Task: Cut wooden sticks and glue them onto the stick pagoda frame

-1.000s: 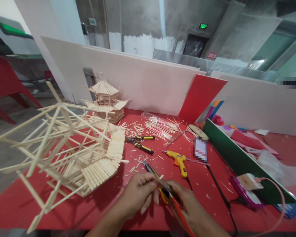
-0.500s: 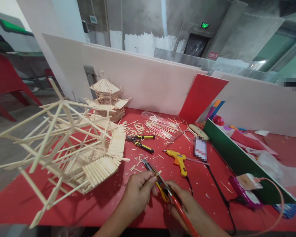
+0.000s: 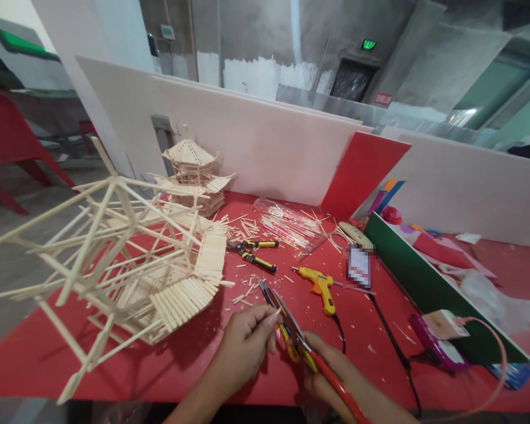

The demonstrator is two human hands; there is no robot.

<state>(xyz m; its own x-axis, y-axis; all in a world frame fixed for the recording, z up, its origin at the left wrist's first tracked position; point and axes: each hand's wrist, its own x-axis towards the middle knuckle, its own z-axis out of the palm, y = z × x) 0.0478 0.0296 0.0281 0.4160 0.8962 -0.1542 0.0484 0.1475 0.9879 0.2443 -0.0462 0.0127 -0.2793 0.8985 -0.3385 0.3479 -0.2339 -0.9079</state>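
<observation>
My left hand (image 3: 249, 338) is closed in a pinch on a short wooden stick (image 3: 278, 312), most of it hidden by my fingers. In my right hand (image 3: 331, 365) is a red-handled tool (image 3: 335, 383) with a long, narrow metal blade; its exact kind is unclear. The blade crosses right beside the stick's tip; whether they touch, I cannot tell. Below the blade, partly hidden, lies a yellow utility knife (image 3: 292, 351). To the left stands a large wooden-stick pavilion frame (image 3: 132, 235) with a slatted lower roof.
A smaller stick pagoda (image 3: 189, 176) stands behind. Yellow-black cutters (image 3: 258, 259), a yellow glue gun (image 3: 318, 285) and a bag of sticks (image 3: 287, 227) lie ahead on the red table (image 3: 380, 377). A green board (image 3: 424, 288), power strip (image 3: 441, 347) and cables are at right.
The red-handled tool has shifted slightly, its blade appearing broader and its tip further up-left. A yellow part now shows beside the red handle. My left hand stays nearly in place.
</observation>
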